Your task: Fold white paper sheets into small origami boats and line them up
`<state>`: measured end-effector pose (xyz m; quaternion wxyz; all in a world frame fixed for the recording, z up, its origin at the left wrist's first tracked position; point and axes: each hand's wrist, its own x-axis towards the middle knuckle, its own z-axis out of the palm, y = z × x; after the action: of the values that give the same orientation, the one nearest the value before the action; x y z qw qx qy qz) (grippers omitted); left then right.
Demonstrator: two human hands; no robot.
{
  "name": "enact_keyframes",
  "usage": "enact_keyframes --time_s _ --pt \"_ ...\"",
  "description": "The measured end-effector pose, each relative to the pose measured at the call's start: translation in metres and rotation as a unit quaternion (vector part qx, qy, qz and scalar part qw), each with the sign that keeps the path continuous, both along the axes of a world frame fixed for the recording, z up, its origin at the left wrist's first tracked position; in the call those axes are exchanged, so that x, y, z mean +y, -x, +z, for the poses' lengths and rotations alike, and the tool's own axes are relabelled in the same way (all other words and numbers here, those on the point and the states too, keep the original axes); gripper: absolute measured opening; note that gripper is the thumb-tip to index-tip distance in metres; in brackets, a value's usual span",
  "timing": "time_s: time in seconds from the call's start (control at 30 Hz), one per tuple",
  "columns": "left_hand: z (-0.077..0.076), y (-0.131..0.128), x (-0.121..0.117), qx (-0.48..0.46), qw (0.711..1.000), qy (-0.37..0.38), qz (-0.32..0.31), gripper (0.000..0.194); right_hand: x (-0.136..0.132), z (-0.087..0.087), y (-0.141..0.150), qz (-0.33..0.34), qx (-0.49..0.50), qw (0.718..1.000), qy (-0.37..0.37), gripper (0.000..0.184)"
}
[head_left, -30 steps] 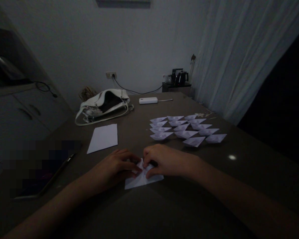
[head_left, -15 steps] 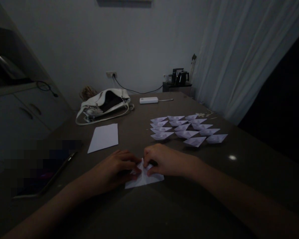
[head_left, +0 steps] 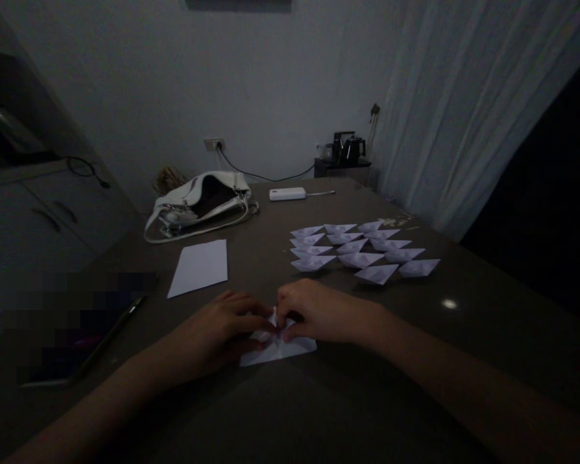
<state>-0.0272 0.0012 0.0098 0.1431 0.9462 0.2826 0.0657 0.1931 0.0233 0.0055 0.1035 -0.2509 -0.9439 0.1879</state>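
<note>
A partly folded sheet of white paper lies on the table in front of me, its wide edge toward me and its peak partly covered by my fingers. My left hand presses on its left side, fingers bent and thumb on the paper. From the right, my right hand pinches the paper near its middle crease with thumb and forefinger. Beyond my right hand stand several folded paper boats in close rows. A stack of white paper lies beyond my left hand.
A tablet-like device, partly blurred out, lies at the left. Farther back are a white handbag and a white power bank with a short cable. Small paper scraps lie near the right edge. A black kettle stands behind the table.
My left fingers have shifted slightly in toward the middle crease of the paper. My right hand keeps its pinch. The whole view has drifted very slightly.
</note>
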Motion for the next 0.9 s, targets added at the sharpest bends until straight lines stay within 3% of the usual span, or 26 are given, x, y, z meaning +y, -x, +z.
enact_keyframes --time_s 0.27,0.37,0.53,0.67,0.9 --pt "0.001 0.0 -0.003 0.033 0.999 -0.04 -0.006 0.037 0.0 0.004 -0.001 -0.008 0.012 1.0 0.026 0.012" --pt "-0.001 -0.001 -0.004 0.033 0.999 -0.031 0.005 0.033 0.005 -0.003 0.001 -0.033 0.056 0.998 0.026 0.013" --pt "-0.001 -0.002 -0.004 0.023 0.999 -0.026 0.01 0.033 0.014 -0.02 0.006 -0.115 0.101 0.987 -0.04 0.008" --pt "0.001 -0.002 -0.003 0.027 0.999 -0.02 0.013 0.033 0.018 -0.023 0.007 -0.094 0.1 0.989 -0.051 0.002" --pt "-0.001 -0.002 -0.003 0.027 0.999 -0.032 0.015 0.032 0.019 -0.012 0.002 -0.046 0.06 0.996 -0.04 0.006"
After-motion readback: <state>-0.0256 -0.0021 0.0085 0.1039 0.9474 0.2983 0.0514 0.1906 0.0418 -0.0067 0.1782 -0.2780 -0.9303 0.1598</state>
